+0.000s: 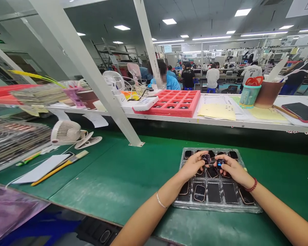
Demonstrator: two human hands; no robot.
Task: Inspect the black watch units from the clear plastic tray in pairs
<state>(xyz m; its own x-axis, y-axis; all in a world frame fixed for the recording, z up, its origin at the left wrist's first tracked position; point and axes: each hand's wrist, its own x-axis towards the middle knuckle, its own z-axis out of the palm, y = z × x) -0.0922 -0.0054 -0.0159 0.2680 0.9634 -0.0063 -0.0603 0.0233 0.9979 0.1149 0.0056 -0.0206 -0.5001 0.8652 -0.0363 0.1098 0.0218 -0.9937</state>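
Note:
Over a clear plastic tray [200, 205] on the green bench, my left hand [193, 166] holds a watch [206, 158] with a dark screen between its fingers. Close beside it, my right hand [232, 168] grips a second watch [220, 163], whose screen is lit with a blue patch; the thumb lies at that screen. Several more watches sit in the tray's compartments, one of them [200, 193] in the front row. Two front compartments show only dark bottoms. My hands cover part of the tray's middle and back rows.
A white fan [66, 132], a brush [59, 169] and stacked trays [17, 140] lie on the left. A slanted white post [105, 92] meets the bench. Behind, a shelf [215, 123] carries a red compartment tray [169, 111], papers and cups [249, 95]. People sit farther back.

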